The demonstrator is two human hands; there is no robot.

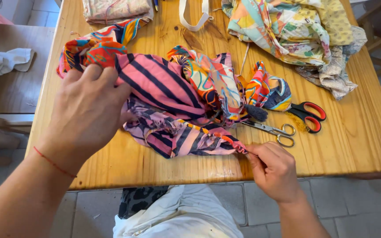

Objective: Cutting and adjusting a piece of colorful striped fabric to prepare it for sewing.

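Note:
A bunched piece of pink cloth with dark stripes (164,88), joined to bright orange and blue patterned fabric (212,75), lies on a wooden table (353,145). My left hand (89,114) presses down on and grips the cloth's left side. At the cloth's lower right corner my right hand (272,169) pinches the gathered edge near the table's front edge. A thin red string circles my left wrist.
Small silver scissors (274,131) and red-handled scissors (309,115) lie right of the cloth. A heap of patterned fabric (296,31) sits at the back right, folded cloth (115,9) and a white strap (195,17) at the back. A white rag (1,64) lies on a side surface.

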